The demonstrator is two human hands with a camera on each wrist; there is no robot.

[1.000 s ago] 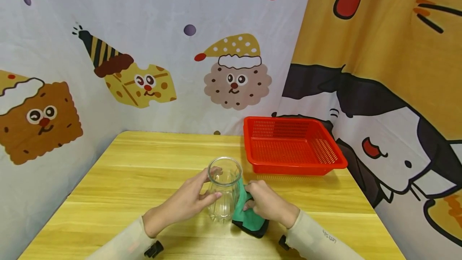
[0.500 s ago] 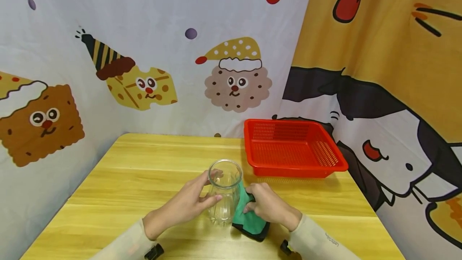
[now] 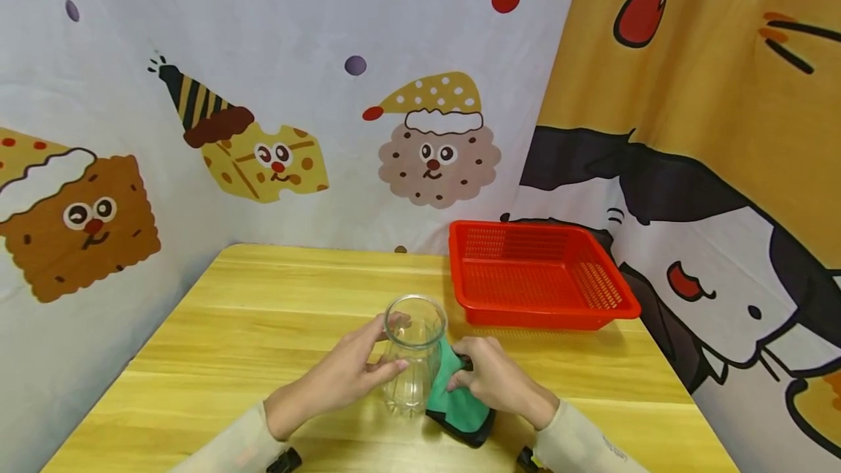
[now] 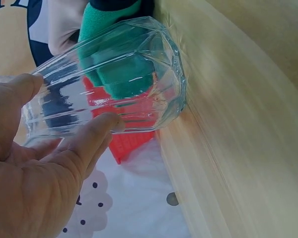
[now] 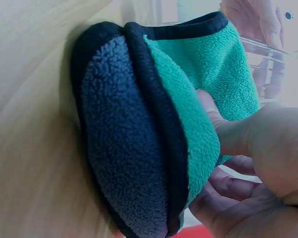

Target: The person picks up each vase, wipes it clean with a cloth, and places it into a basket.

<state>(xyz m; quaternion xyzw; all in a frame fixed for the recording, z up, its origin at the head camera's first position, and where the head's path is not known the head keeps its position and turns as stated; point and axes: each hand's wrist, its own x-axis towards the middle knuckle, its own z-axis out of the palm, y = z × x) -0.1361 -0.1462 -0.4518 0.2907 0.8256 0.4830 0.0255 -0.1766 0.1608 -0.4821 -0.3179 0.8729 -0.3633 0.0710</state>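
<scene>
"Everything is sitting slightly lower and farther right in the head view than a second ago, and my two hands are keeping their places with the glass jar [image 3: 414,389]."

"Where is the jar standing?"

"It's standing upright on the wooden table [image 3: 250,327], just below the middle of the frame, its round mouth facing up."

"And what is your left hand [image 3: 351,371] doing?"

"It's coming in from the lower left and cupping the jar, the fingers curving round the far side and the thumb resting on the near side. My grip is staying wide, since the jar is filling the space between."

"Your right hand [image 3: 496,378]?"

"That one is pinching a green cloth [image 3: 460,409] between thumb and fingers, right of the jar. The right wrist view is showing the cloth folded, a dark grey face and black edging toward the left, green toward the right."

"Is the cloth touching the glass?"

"It's lying right at the jar's right side and seems to be touching; I'm not able to tell how firmly I'm pressing."

"What else is showing?"

"A red basket [image 3: 535,318] is sitting right of centre, beyond my right hand. Behind the table a printed backdrop [image 3: 296,35] is hanging, with a cheese in a striped hat showing toward the upper left."
</scene>
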